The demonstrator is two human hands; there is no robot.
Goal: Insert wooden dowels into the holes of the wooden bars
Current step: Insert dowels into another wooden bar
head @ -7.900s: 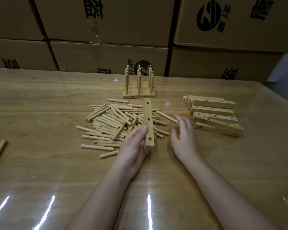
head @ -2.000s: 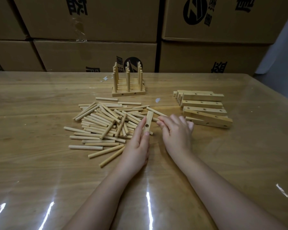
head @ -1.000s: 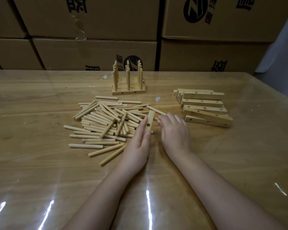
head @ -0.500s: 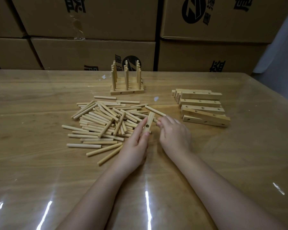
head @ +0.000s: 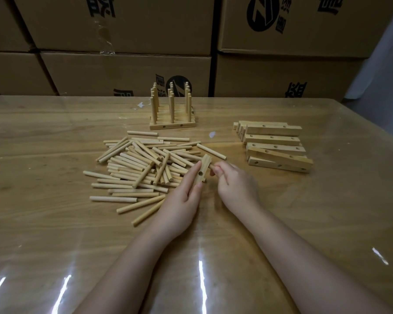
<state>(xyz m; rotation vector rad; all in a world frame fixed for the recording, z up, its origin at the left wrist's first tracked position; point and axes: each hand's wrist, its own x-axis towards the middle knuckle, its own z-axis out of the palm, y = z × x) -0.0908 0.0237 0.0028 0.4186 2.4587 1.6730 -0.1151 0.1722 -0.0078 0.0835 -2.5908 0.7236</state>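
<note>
The left hand point(head: 182, 200) is gripping a wooden bar point(head: 202, 169) at the right edge of the dowel pile point(head: 141, 168). The right hand point(head: 235, 184) is pinching a dowel point(head: 211, 166) against it.

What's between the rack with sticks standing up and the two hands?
Head view: the loose pile of dowels lies between the rack and the left hand, which holds a bar, and the right hand, which pinches a dowel.

bar point(head: 201, 171) lower end was hidden behind l hand point(head: 182, 200). dowel point(head: 211, 167) in r hand point(head: 236, 186) was mostly covered by fingers; fit w/ hole unclear. boxes point(head: 123, 71) cut off at top edge.
</note>
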